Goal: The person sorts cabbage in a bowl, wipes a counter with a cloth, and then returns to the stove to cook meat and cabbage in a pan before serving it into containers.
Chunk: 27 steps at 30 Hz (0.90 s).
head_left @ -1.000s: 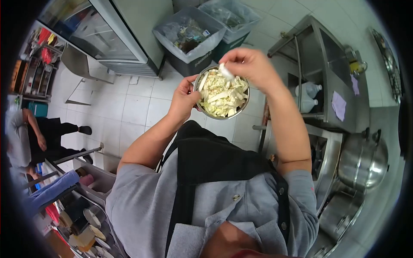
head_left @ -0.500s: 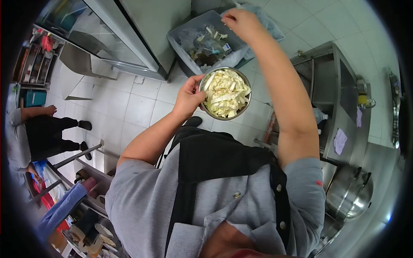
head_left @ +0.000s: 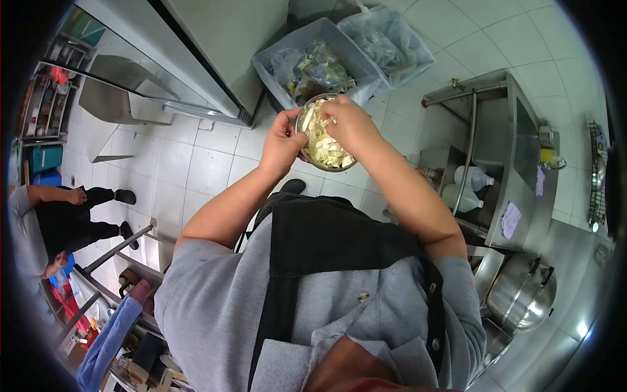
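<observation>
Now left hand (head_left: 282, 145) grips bowl (head_left: 318, 145) rim; right hand (head_left: 351, 125) inside, fingers curled on cabbage (head_left: 321, 140) (partly hidden).

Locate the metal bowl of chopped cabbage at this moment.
In the head view, the metal bowl is upper centre, gripped at its rim by the left hand, with the right hand reaching into it, above the tiled floor near the lined bins.

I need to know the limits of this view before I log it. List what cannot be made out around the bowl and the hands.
- Head view: the right hand covers much of the bowl, so whether its fingers grip any cabbage is hidden.
- Head view: the bowl's underside and the left hand's fingertips are hidden behind its rim.
- Head view: the scraps in the bin are too small to identify.
</observation>
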Motion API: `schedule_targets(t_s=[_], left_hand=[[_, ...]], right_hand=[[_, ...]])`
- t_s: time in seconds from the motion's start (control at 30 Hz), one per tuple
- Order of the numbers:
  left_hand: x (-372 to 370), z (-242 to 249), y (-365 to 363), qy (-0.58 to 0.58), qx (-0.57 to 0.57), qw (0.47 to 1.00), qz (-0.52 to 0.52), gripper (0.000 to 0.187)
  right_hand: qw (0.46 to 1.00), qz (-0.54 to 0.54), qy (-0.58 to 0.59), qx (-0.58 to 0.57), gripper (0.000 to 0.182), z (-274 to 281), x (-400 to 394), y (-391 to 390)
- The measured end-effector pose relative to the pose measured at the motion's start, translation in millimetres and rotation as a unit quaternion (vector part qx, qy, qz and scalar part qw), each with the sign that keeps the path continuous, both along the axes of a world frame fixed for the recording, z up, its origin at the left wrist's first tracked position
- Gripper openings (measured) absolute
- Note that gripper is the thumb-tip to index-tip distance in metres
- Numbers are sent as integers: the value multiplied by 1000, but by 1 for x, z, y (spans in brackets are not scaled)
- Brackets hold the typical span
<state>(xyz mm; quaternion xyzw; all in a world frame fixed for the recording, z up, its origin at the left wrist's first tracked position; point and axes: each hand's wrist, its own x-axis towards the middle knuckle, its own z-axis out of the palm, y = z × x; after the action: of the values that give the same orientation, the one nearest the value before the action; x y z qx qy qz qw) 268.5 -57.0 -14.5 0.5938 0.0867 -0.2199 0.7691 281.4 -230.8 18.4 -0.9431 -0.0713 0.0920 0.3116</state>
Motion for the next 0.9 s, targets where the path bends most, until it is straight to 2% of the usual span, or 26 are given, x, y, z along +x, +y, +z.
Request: schedule_targets(t_s=[0.13,0.23,0.3,0.37,0.47,0.5,0.57,0.63,0.7,0.8,0.9], left_hand=[[11,-3,4,-9,5,1000,-17,48],[16,-8,10,-10,8,1000,-24,49],[18,-11,13,-5,-2,1000,-19,49],[18,-15,17,-9,4,1000,-10,49],[18,-16,24,-2,9,1000,-4,50],[19,-16,26,-1,11,1000,-2,50],[17,-15,26,3,15,1000,1,49],[19,-14,28,0,15,1000,5,48],[20,-10,26,1,2,1000,10,48],[21,-7,28,10,1,1000,19,48],[19,-2,28,10,11,1000,12,50]], right_hand=[[995,36,-8,88,17,2,16,-10],[935,-62,179,299,17,15,45,-28],[955,-105,108,255,22,23,73,-35],[985,-109,-28,129,23,16,110,-35],[974,-42,-211,-70,23,3,136,-31],[987,-23,-152,-48,23,1,136,-29],[1000,17,-24,-8,22,34,104,-6],[993,74,73,-61,26,40,72,16],[995,82,27,-45,35,11,48,24],[992,107,-63,-31,48,7,34,35],[997,61,-52,-1,51,-5,24,41]])
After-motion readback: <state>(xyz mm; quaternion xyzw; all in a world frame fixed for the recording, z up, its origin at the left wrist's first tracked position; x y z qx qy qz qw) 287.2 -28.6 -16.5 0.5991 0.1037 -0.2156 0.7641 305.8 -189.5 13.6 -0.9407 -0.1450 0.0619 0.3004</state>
